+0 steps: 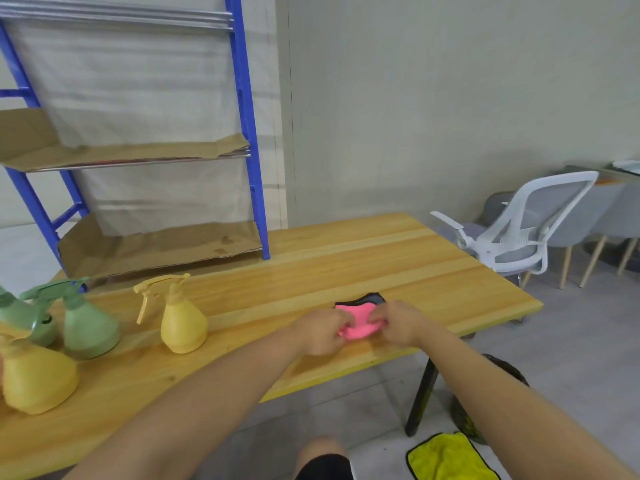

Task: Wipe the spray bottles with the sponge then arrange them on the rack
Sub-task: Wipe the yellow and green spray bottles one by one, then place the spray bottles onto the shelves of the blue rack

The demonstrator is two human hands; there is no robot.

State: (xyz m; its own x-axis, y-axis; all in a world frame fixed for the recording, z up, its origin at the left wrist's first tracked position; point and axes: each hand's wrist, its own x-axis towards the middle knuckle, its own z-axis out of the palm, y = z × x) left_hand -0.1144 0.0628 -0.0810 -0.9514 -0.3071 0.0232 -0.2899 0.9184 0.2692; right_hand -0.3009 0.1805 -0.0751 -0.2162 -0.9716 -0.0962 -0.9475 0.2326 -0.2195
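Head view: at the bottom right of the frame a cloth point(450, 459) is lying on the floor, out of use. Above it, at lower centre, both hands are working over the near edge of the table point(346, 265). The left hand point(320, 334) and right hand point(403, 323) are each pinching one end of the pink sponge point(356, 323) with curled fingers, apparently bunching it into a pad fit for wiping. It is bulging between them, with its dark edge showing on the far side. Neither hand is touching a bottle, so wiping looks not yet begun.

At lower left four bottles are waiting on the table within easy reach. A yellow bottle point(38, 379) is nearest, with a green bottle point(88, 327) behind it. A second green bottle point(20, 315) is being cut off by the left edge. A second yellow bottle point(183, 323) is standing apart toward the centre.

Farther back, at upper left, the rack point(249, 133) is standing by the table's far side, its shelves lined with cardboard. None of the four bottles is on it yet. At far right a chair point(519, 233) is sitting beyond the table.
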